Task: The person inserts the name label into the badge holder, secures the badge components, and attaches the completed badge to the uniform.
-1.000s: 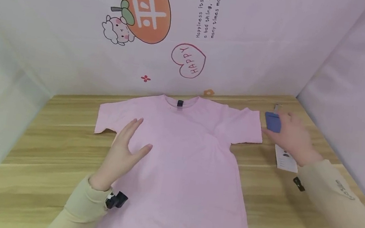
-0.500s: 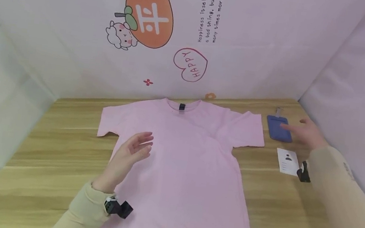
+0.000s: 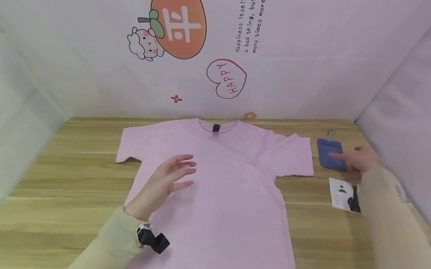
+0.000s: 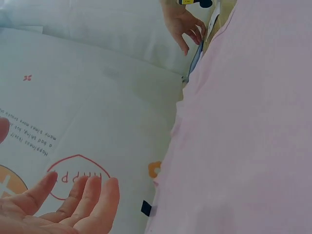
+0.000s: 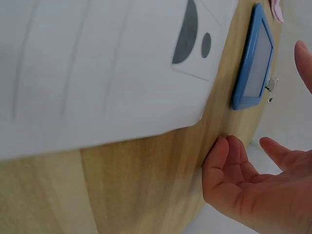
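Note:
A pink T-shirt (image 3: pixel 226 208) lies spread out, collar towards the back wall. Over its left chest hovers my left hand (image 3: pixel 162 180), fingers loosely bent and holding nothing; the left wrist view shows its fingertips apart. To the right of the far sleeve lies a blue badge holder (image 3: pixel 328 150) with a metal clip (image 3: pixel 330 135) at its top. My right hand (image 3: pixel 361 158) is beside it, index finger stretched over the holder in the head view. In the right wrist view its other fingers are bent, tips close to the tabletop. A white card (image 3: pixel 338 191) with a printed person icon lies just nearer.
The wood-grain table (image 3: pixel 67 169) meets a printed white back wall (image 3: pixel 289 71) behind the collar. A pale side wall (image 3: pixel 424 134) stands close beyond the right hand. A wrist camera (image 3: pixel 354 200) overlaps part of the card in the head view.
My right hand has drawn back rightwards from over the badge holder, uncovering most of it. My left hand has shifted slightly right, its fingers more bent. The shirt stays put.

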Demonstrator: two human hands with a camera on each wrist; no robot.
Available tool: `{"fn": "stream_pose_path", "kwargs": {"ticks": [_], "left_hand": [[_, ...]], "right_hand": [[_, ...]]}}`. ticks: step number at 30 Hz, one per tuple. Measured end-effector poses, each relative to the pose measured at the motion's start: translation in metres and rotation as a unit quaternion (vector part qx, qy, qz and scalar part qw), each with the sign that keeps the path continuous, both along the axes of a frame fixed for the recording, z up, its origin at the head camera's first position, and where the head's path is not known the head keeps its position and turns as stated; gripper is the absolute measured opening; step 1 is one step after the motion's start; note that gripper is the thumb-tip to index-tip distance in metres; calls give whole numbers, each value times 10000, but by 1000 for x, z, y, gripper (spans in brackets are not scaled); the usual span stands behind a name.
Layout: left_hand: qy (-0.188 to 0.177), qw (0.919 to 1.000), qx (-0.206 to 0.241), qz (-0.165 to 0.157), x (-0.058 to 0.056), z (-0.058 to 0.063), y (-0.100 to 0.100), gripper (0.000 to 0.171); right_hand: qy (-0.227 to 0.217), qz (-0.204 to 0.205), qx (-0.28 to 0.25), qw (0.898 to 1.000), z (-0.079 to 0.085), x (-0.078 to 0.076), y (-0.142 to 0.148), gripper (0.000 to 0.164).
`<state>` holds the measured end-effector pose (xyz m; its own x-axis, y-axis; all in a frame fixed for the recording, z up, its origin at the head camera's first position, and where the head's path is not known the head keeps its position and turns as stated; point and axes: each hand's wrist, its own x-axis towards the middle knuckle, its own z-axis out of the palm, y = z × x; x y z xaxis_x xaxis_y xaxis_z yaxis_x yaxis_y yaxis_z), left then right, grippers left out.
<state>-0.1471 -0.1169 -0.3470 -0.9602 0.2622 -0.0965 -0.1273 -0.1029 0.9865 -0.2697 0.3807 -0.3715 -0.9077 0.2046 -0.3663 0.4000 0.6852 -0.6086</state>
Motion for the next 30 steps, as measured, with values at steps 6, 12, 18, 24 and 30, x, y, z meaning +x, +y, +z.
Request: {"fn": "stream_pose_path", "kwargs": {"ticks": [6, 12, 18, 24, 30], "left_hand": [[-148, 9998, 162, 16, -2, -1, 5, 45], [-288, 9992, 288, 0, -6, -2, 12, 46], [-395, 9987, 323, 27, -10, -2, 20, 46], [-357, 9988, 344, 4, -14, -4, 29, 42], [-409, 9982, 443, -18, -15, -5, 32, 43]], "right_hand": [[12, 454, 562, 9974, 3, 1, -9, 118], [233, 723, 1136, 9906, -1, -2, -18, 109], [150, 808, 1248, 9888, -6, -9, -20, 111], [120, 783, 1267, 9888, -5, -4, -25, 105], [202, 611, 986, 9930, -9, -5, -21, 101]]}}
